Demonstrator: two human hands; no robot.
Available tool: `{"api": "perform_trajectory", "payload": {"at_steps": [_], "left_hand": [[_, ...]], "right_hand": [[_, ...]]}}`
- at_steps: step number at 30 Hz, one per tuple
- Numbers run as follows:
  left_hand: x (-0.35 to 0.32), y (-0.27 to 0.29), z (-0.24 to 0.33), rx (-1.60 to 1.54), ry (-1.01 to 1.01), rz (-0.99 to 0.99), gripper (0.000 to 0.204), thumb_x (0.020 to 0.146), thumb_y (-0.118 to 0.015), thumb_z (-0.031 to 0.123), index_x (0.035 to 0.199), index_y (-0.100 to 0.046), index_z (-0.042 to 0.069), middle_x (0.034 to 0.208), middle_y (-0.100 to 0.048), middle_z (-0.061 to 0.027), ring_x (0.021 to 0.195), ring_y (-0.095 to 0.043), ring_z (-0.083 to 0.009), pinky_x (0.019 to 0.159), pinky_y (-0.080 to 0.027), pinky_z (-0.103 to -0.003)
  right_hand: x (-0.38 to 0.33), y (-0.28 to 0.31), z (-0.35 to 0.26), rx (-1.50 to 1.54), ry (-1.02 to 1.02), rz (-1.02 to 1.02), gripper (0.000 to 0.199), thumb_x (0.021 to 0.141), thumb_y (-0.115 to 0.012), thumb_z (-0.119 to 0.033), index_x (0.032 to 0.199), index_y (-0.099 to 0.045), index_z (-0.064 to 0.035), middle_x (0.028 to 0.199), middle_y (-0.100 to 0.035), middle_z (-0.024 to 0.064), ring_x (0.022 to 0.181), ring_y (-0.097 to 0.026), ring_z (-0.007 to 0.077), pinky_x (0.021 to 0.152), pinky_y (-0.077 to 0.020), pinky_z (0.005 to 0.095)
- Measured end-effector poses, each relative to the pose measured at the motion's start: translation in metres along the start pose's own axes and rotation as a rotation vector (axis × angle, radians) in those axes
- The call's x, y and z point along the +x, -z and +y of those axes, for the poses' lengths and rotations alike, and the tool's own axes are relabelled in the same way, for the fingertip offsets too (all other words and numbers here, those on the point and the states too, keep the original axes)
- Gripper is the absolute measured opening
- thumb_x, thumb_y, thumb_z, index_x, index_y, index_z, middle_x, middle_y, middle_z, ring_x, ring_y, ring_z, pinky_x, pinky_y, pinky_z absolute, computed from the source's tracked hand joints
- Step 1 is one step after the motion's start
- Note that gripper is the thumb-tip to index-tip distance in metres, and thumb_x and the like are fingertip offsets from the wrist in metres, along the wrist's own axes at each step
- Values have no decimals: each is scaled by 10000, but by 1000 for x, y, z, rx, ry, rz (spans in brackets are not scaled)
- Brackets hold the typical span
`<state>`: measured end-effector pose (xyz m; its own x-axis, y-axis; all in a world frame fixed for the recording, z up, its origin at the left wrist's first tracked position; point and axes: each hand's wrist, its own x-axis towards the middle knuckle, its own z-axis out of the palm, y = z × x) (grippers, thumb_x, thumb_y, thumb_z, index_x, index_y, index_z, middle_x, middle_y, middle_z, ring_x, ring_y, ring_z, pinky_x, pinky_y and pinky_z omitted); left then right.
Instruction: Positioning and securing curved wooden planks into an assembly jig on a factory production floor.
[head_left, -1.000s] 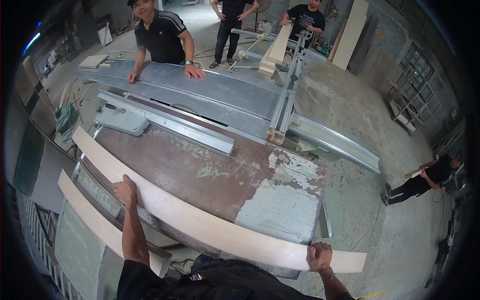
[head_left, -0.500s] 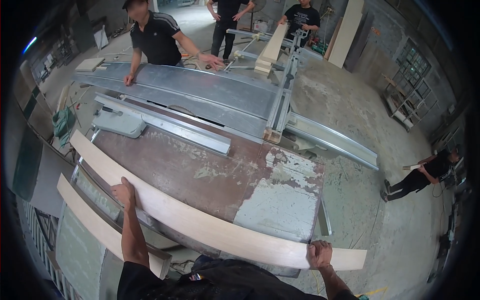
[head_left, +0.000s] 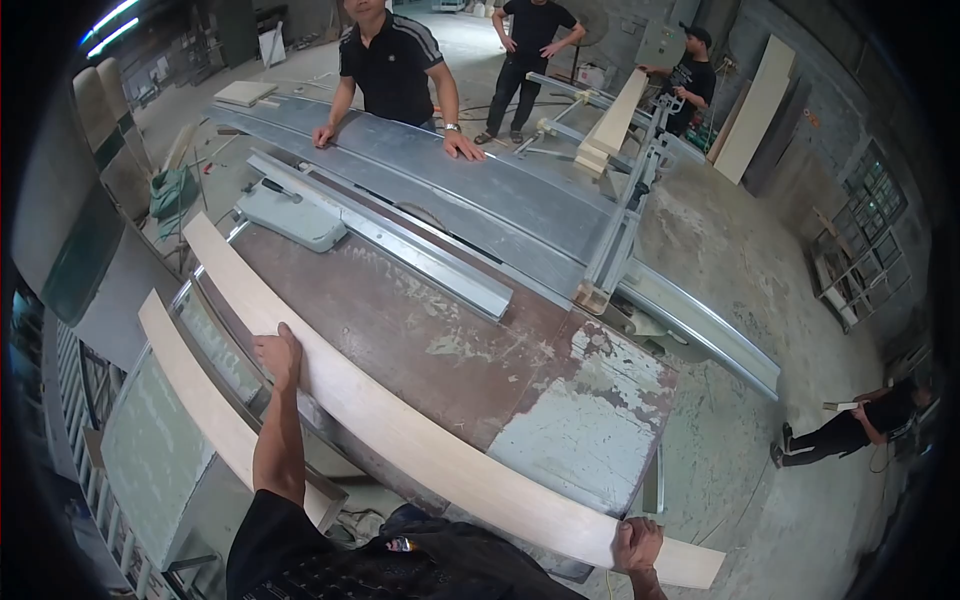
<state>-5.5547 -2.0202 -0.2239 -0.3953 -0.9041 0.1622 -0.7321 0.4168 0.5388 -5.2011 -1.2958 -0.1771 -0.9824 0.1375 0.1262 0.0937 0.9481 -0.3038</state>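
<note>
The long pale board (head_left: 420, 440) runs past my right hand (head_left: 638, 545), curled tight around it, and my left hand (head_left: 280, 355), half-curled at its near edge, hold unclear, presumably spaced wide for steadiness.

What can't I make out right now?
In the head view:
Plank: underside hidden by its top face.
Right hand: palm hidden by its own back.
Second plank: partly hidden by the left forearm.
Saw blade: lower part hidden by the table.
Far-right person: held piece too small to identify.
Middle co-worker: head cut off by the top edge.
</note>
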Motion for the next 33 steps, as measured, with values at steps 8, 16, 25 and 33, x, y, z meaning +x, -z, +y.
{"api": "perform_trajectory", "payload": {"at_steps": [8, 16, 25, 33], "left_hand": [[-9, 4, -2, -21, 10, -5, 803, 930, -593, 466, 1360, -321, -156, 1313, -485, -376, 1214, -512, -512, 1052, -416, -543], [-9, 1, 8, 27, -34, -51, 856, 942, -576, 508, 1396, -344, -180, 1398, -475, -357, 1312, -468, -473, 1123, -366, -513], [-17, 24, 21, -204, 119, -19, 658, 936, -595, 367, 1328, -383, -118, 1353, -469, -327, 1271, -446, -490, 1075, -384, -545], [-16, 21, 24, -213, 150, -44, 596, 937, -592, 331, 1323, -394, -77, 1372, -462, -313, 1276, -445, -490, 1066, -396, -537]], "right_hand": [[3, 9, -9, 0, 30, -18, 290, 902, -518, -309, 776, -646, -82, 769, -625, 145, 729, -575, 380, 708, -410, 502], [-3, 19, -26, 29, 118, 78, 237, 951, -570, -206, 797, -682, -66, 708, -640, 186, 637, -579, 467, 607, -477, 537], [2, 10, -23, 25, 43, 9, 424, 1006, -534, -300, 723, -612, 7, 748, -621, 241, 671, -557, 470, 631, -439, 547], [-4, -2, 10, -12, 1, -16, 387, 993, -502, -327, 803, -630, -15, 773, -630, 220, 723, -577, 443, 670, -438, 534]]}}
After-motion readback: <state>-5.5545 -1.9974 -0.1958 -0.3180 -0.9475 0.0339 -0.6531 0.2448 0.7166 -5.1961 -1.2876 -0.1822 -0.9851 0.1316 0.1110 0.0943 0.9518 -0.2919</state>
